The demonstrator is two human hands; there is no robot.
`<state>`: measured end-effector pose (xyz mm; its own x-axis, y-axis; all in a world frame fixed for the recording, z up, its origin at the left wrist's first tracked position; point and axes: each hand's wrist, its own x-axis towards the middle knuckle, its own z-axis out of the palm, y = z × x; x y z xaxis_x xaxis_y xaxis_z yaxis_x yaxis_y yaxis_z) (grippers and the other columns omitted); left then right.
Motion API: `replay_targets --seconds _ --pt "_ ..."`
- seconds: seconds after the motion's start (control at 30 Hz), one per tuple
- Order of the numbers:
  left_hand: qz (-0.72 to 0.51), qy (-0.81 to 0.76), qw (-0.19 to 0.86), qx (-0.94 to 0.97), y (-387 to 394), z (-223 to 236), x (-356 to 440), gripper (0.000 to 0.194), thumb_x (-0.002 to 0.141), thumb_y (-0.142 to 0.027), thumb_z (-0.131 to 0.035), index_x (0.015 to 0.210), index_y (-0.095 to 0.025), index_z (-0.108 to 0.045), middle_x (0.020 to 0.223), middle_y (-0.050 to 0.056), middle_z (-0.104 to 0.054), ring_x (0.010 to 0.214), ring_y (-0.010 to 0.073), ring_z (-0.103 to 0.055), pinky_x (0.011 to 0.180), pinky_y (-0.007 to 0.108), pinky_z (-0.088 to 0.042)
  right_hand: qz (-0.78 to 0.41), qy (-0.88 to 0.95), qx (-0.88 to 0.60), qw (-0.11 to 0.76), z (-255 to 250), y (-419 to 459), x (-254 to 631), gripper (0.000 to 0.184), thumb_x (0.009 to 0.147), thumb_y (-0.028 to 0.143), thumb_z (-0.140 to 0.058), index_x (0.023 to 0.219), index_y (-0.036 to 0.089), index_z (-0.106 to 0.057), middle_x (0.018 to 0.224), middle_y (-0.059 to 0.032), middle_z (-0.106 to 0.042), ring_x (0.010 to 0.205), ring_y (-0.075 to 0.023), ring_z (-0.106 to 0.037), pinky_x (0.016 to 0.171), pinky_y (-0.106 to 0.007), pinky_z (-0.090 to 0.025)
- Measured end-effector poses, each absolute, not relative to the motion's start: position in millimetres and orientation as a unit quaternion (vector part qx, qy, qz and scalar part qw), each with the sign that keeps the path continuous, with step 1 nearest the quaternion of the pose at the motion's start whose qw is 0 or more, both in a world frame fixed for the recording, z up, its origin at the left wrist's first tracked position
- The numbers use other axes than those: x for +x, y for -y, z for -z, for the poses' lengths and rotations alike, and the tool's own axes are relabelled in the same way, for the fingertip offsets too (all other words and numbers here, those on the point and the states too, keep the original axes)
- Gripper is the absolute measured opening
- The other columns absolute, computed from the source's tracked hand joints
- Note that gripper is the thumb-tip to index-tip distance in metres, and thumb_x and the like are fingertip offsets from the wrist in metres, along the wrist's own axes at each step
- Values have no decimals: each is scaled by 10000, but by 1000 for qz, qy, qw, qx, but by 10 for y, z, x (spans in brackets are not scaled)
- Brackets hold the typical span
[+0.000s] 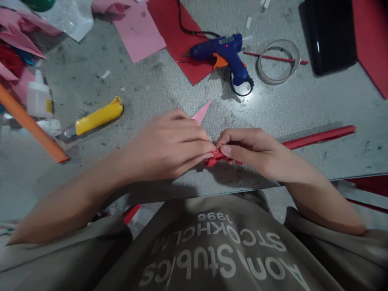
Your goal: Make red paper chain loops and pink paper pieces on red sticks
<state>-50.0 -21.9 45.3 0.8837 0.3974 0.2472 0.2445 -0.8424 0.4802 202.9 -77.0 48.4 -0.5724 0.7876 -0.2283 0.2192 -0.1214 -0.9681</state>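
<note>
A small red folded paper piece (pixel 214 158) is pinched between my two hands near the table's front edge. My left hand (pixel 178 145) is closed on its left side, fingertips together. From the right, my right hand (pixel 251 149) grips the same piece between thumb and fingers. The fingers hide much of its shape. Behind my left fingers a pointed strip of pink paper (pixel 203 112) sticks out; whether I hold it I cannot tell. A long red paper stick (pixel 321 136) lies beyond my right hand, its near end hidden.
A blue glue gun (pixel 216 50) with an orange trigger rests over red paper (pixel 194 72). Around it are a tape roll (pixel 262 66), a black phone-like slab (pixel 330 38) and pink paper (pixel 141 36). At left lie a yellow cutter (pixel 98 116), a glue bottle (pixel 39 97) and an orange stick (pixel 33 125).
</note>
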Motion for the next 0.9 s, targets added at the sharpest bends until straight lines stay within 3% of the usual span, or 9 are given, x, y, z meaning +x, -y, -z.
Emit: replay_targets --seconds 0.17,0.4,0.53,0.67,0.9 --pt "-188 -139 149 961 233 -450 -502 130 1057 -287 -625 1017 -308 -747 949 -55 -825 810 154 -723 802 367 -469 -629 624 -410 218 -484 771 2032 240 1082 272 -573 878 181 -662 760 21 -567 699 -116 -503 657 -269 -389" --pt "-190 -126 180 957 206 -493 -543 107 1054 -287 -650 1122 -284 -733 1074 -15 -832 938 189 -748 866 388 -478 -625 628 -405 226 -470 766 2038 236 1080 275 -583 877 183 -658 767 26 -565 706 -109 -508 654 -267 -384" --pt "-204 -96 142 964 207 -498 -532 110 1049 -285 -660 1115 -236 -732 1012 -3 -822 852 176 -726 834 377 -477 -627 628 -404 223 -467 769 2028 242 1081 288 -587 880 178 -664 758 28 -561 699 -108 -505 658 -269 -390" --pt "-182 -109 95 973 239 -507 -528 150 1068 -247 -583 1084 -263 -731 995 -43 -805 858 140 -708 844 353 -480 -623 633 -405 218 -470 772 2020 241 1080 276 -584 874 173 -653 746 31 -547 692 -104 -491 657 -263 -383" --pt "-174 -77 17 982 292 -542 -526 94 1042 -193 -626 1063 -161 -712 944 28 -791 823 184 -702 816 388 -506 -617 639 -405 216 -460 773 2018 257 1084 273 -577 861 169 -651 751 20 -546 700 -113 -482 663 -264 -377"
